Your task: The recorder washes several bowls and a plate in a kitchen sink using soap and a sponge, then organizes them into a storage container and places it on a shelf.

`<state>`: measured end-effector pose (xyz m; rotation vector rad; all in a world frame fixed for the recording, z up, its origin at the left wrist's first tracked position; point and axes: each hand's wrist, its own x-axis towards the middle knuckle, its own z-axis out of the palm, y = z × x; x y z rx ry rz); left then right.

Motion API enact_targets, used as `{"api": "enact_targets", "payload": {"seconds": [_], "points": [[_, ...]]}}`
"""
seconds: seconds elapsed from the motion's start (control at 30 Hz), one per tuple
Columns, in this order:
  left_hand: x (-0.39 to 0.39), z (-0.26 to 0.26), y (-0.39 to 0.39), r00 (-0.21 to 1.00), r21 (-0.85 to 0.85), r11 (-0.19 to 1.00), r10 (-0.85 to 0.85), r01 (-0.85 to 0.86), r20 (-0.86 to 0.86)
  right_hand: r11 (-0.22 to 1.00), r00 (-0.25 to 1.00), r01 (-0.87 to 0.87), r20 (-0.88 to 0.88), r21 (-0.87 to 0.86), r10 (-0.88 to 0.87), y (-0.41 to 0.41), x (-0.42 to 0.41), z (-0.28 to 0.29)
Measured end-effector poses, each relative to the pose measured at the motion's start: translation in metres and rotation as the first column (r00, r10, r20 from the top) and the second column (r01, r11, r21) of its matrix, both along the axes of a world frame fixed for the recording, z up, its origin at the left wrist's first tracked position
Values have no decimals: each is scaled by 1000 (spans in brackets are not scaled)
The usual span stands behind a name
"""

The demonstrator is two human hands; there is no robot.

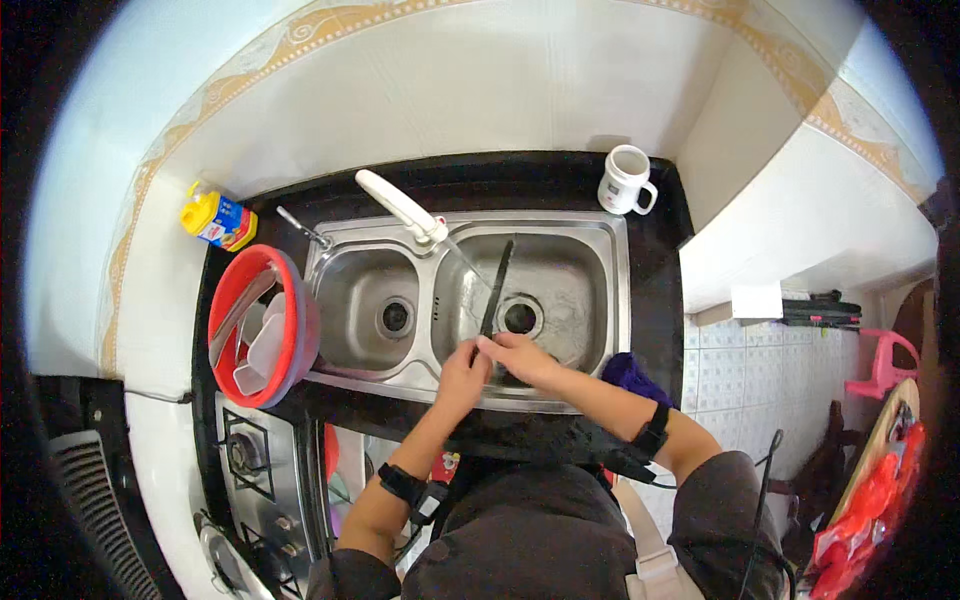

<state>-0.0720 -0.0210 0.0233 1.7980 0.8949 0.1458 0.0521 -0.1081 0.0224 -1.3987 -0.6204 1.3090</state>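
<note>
A long, narrow black utensil [501,281], possibly a knife, points away from me over the right sink bowl [574,259]. My left hand [462,373] is closed around its near end. Against that same end press the fingers of my right hand [525,358], so the grip area is mostly covered. From the white faucet [401,204] a thin stream of water [469,264] runs towards the utensil's middle. Below the utensil, water spreads in the bowl around the drain [520,316].
Left of the smaller bowl [337,300] stands a red basin [217,322] holding containers. A yellow-capped bottle [219,219] is behind it. At the back right is a white mug [624,184]; a purple cloth [636,379] lies by my right forearm. A gas stove [259,480] sits front left.
</note>
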Motion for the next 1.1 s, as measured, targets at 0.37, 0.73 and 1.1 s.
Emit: {"api": "enact_targets", "payload": {"seconds": [0.37,0.73,1.1], "points": [[-10,38,5,958,362,899,-281,246,48,872,911,148,407,-467,63,-67,87,77],[-127,93,132,802,669,464,466,-581,373,839,122,543,992,-30,-44,-205,137,-73],[-263,140,260,874,959,271,482,-81,-62,767,-18,640,997,-51,81,-201,113,-61]]}}
